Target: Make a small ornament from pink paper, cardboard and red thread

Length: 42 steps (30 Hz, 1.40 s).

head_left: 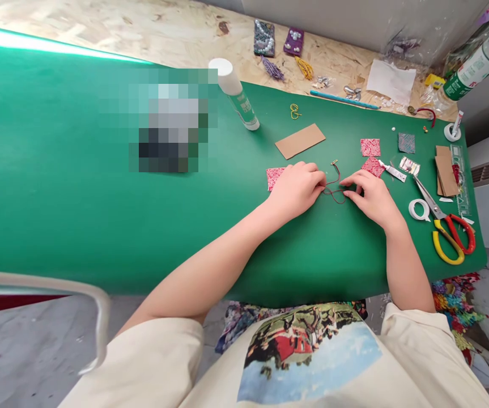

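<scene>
Between my hands runs a thin dark red cord (336,195), looped near the middle, with a small gold-coloured piece (334,162) at its upper end. My left hand (298,184) pinches one side of the cord between thumb and fingertips. On the other side, my right hand (367,192) has thumb and forefinger close together at the cord's end. Partly under my left hand is a red patterned square (274,177). Two more red patterned squares (370,147) lie beyond my right hand, beside a small white tube (394,171). Beyond the cord lies a brown cardboard strip (300,141).
Scissors with red and yellow handles (443,221) and a white tape roll (419,210) lie right of my right hand. A white-capped bottle (238,96) stands at the back. Along the far edge are a blue pencil (344,99) and tasselled pieces (264,38). A pixelated patch hides something at left.
</scene>
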{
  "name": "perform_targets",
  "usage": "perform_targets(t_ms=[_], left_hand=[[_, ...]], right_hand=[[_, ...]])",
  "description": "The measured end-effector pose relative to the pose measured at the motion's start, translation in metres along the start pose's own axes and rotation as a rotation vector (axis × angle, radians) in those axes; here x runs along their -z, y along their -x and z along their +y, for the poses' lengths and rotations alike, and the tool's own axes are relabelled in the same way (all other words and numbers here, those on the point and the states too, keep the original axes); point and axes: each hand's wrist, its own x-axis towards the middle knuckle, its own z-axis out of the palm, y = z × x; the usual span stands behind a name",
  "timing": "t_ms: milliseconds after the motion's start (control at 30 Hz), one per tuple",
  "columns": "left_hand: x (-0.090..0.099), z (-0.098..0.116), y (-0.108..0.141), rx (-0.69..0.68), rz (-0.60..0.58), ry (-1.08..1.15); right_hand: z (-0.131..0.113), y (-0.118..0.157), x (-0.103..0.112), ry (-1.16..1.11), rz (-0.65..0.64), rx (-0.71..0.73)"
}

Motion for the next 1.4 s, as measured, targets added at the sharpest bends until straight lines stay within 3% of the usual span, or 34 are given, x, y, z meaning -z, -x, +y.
perform_targets(t_ms=[400,567,767,1000,1233,1400], left_hand=[[-0.007,-0.008,0.001,-0.067,0.088,0.028],[-0.004,-0.007,0.001,-0.011,0.073,0.035],[-0.004,-0.008,-0.002,0.052,0.13,0.042],[-0.009,-0.013,-0.008,0.093,0.267,0.065],[-0.019,-0.021,-0.019,0.088,0.339,0.069],[-0.016,-0.018,-0.02,0.12,0.312,0.031]], right_hand=[[-0.028,0.01,-0.012,0.449,0.006,-0.187],[-0.034,0.026,-0.023,0.526,0.057,-0.27],[-0.032,0.065,-0.041,0.519,0.222,-0.355],[-0.034,0.099,-0.056,0.433,0.341,-0.309],[-0.046,0.114,-0.057,0.339,0.34,-0.284],[-0.058,0.122,-0.057,0.349,0.286,-0.23]])
